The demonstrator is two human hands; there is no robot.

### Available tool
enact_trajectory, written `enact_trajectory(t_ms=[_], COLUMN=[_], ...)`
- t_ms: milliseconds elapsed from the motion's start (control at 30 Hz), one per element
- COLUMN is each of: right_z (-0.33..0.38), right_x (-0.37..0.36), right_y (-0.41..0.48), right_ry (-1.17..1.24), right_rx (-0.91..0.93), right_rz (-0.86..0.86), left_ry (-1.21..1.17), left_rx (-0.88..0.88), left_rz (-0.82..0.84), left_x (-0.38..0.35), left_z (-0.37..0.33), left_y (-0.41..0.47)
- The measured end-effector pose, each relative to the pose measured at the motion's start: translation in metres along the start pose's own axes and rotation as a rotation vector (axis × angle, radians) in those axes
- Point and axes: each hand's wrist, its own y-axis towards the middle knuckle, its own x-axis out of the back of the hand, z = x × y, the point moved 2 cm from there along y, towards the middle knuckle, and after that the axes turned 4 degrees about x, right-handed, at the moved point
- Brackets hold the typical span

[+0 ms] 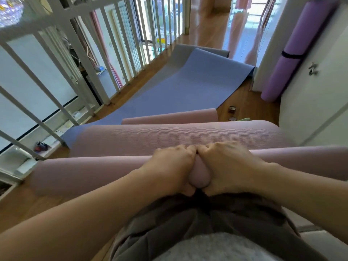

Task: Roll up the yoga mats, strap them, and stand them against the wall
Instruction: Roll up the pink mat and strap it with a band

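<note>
1. Closest to us are our grey fleecy top [207, 247] and dark trousers [188, 219], just below the hands.
2. Our left hand [169, 170] and right hand [226, 166] sit side by side with knuckles touching. The fingers of each curl round the rolled part of the pink mat [94, 172] at its middle, and a bulge of mat shows between them.
3. That roll lies crosswise on the wooden floor [244, 98]. Beyond it the mat's ribbed, unrolled stretch runs away from us, and its far edge curls upward.
4. We see a blue mat [178, 87] lying flat under and beyond the pink one. A grey mat [180, 53] lies beneath that, showing at its far end and left side.
5. On our left a white railing [94, 53] runs close beside the mats' edge.
6. On our right a purple mat [293, 34], rolled and bound with a black strap [291, 55], stands against the white wall [310, 110], well apart from our hands.
7. Some small round items [232, 109] lie on the bare floor between the blue mat and the purple roll. They are too small for us to tell what they are.
</note>
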Motion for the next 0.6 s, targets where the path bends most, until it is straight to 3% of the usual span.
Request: enact_trajectory(t_ms=[100, 167, 267, 367, 433, 533, 600], right_z=[-0.002, -0.008, -0.019, -0.021, -0.017, 0.000, -0.005], right_x=[-0.016, -0.016, -0.013, -0.012, -0.015, -0.027, -0.025], right_y=[0.002, 0.009, 0.026, 0.036, 0.030, 0.011, 0.015], right_ry=[0.028, 0.083, 0.216, 0.255, 0.135, -0.079, -0.025], right_rx=[-0.016, -0.009, 0.001, -0.011, -0.061, -0.067, -0.073], right_rz=[0.062, 0.109, 0.229, 0.316, 0.212, -0.089, -0.094], left_ry=[-0.043, -0.035, 0.169, 0.155, 0.051, 0.018, 0.048], left_rx=[-0.012, -0.002, 0.015, 0.019, 0.012, -0.021, 0.009], left_rz=[0.056, -0.001, -0.178, -0.173, -0.086, 0.044, -0.005], left_x=[-0.008, -0.010, -0.018, -0.021, -0.010, 0.004, -0.001], left_z=[0.003, 0.007, 0.002, 0.006, 0.015, 0.021, 0.018], left_y=[0.003, 0.002, -0.004, 0.003, 0.014, 0.027, 0.028])
